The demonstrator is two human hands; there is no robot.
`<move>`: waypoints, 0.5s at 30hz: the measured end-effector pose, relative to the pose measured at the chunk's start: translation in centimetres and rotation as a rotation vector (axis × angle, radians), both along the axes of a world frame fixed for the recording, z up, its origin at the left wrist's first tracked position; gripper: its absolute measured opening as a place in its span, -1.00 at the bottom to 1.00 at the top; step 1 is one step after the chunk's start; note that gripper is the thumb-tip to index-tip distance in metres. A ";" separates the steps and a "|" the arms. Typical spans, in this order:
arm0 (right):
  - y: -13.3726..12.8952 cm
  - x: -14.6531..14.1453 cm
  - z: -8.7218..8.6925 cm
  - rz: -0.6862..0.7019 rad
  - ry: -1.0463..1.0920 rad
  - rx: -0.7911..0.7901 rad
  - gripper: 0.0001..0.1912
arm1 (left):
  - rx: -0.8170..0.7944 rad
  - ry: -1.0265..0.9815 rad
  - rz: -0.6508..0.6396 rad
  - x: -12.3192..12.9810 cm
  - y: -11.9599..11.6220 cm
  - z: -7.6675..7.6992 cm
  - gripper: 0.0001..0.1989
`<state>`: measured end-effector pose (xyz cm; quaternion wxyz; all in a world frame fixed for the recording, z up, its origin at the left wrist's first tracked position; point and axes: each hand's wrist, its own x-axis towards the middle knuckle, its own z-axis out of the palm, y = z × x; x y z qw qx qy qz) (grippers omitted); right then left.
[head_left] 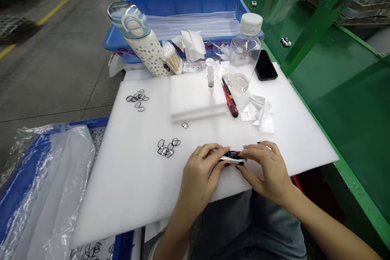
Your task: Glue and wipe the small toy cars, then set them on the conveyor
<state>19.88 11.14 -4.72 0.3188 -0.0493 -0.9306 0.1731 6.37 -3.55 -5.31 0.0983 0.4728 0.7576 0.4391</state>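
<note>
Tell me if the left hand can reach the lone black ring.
Probably yes: only bare white sheet separates the left hand from the lone black ring, though it holds the toy car.

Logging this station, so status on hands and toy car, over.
Left hand and right hand both gripping toy car. Black rings off to the left. Nothing blocking the car.

Car blk/wht; flask dotted; bin blue

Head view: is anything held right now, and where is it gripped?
A small black-and-white toy car, held at its ends: left hand on one, right hand on the other.
</note>
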 end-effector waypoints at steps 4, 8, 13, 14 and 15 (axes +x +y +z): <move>-0.3 -0.1 -0.6 -0.025 0.045 -0.098 -0.73 | 0.009 0.018 -0.001 0.1 0.0 -0.1 -0.74; 0.0 0.2 0.3 0.036 -0.015 -0.091 -0.77 | -0.001 0.054 0.001 -0.2 0.0 -0.3 -0.74; -0.8 0.0 0.9 0.026 -0.104 -0.031 -0.64 | 0.024 0.145 -0.048 -0.7 -1.1 -1.1 -0.71; -1.2 -0.3 0.9 0.016 -0.139 -0.047 -0.60 | 0.037 0.157 -0.062 -0.9 -1.4 -1.4 -0.72; -1.7 -0.7 0.9 0.013 -0.189 -0.058 -0.55 | 0.029 0.162 -0.078 -1.1 -1.5 -1.8 -0.73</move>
